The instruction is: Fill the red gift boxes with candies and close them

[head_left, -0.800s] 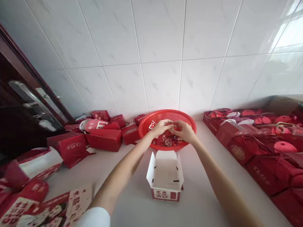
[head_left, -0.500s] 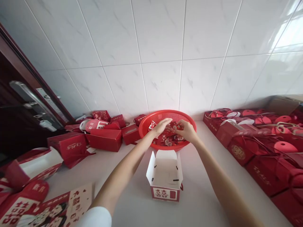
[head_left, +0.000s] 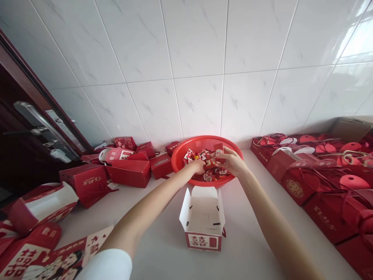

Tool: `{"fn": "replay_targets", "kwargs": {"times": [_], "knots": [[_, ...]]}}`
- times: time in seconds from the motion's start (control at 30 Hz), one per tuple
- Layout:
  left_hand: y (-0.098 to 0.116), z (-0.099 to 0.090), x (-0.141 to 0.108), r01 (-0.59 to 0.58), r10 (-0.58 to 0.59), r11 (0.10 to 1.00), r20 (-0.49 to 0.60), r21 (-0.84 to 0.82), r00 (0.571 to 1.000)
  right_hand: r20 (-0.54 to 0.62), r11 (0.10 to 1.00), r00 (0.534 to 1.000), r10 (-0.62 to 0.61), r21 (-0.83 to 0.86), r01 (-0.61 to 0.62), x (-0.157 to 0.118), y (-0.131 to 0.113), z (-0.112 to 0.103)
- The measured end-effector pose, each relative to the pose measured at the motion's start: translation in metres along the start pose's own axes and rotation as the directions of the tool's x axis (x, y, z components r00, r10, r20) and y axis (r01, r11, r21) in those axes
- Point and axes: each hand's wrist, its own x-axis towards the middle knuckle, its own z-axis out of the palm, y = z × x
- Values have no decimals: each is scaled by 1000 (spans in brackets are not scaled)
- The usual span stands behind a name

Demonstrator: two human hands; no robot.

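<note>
In the red plastic basket point(head_left: 176, 160) lie many small wrapped candies point(head_left: 207, 177), mostly red with some white and yellow. My right hand point(head_left: 234, 162) is over the basket's right side, with a small red candy packet point(head_left: 218, 149) held at its fingertips. My left hand point(head_left: 198, 167) reaches down into the candies with its fingers curled; what they grip, if anything, is hidden. Just in front of the basket, between my forearms, stands an open box point(head_left: 203, 214) with a white inside and raised flaps; I see no candy in it.
Rows of red gift boxes point(head_left: 294, 188) with cord handles line the right side. More red boxes point(head_left: 129, 171) lie jumbled on the left, by a printed paper bag point(head_left: 68, 256). Behind the basket rises a tiled wall point(head_left: 198, 101); a door handle point(head_left: 43, 124) is at far left.
My left hand has lowered toward the candies and its fingers have curled. My right hand has turned and now shows a red packet at its fingertips. The open box stays put.
</note>
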Motion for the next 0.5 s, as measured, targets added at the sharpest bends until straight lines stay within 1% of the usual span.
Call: {"fn": "replay_targets", "kwargs": {"times": [0.1, 0.13, 0.23, 0.3, 0.33, 0.4, 0.5], "knots": [[4, -2, 2, 41, -40, 998, 35, -43, 999, 21, 1000, 1000, 4, 10, -4, 0, 0, -1], [5, -2, 2, 49, -47, 997, 26, -67, 999, 13, 1000, 1000, 0, 18, 0, 0, 0, -1], [5, -3, 3, 61, -68, 984, -38, -168, 997, -32, 999, 999, -5, 38, 6, 0, 0, 0], [4, -5, 2, 49, -80, 965, -112, -256, 990, -53, 999, 999, -8, 40, 11, 1, 0, 1], [3, -7, 1, 28, -81, 951, -161, -307, 984, -66, 999, 998, -10, 40, 13, 1, 1, 2], [4, -13, -1, -49, -72, 911, -275, -410, 959, -101, 999, 995, -20, 41, 24, 3, 2, 2], [11, -23, -6, -231, -35, 824, -454, -517, 890, -161, 998, 986, -44, 42, 52, 5, 5, 2]]}}
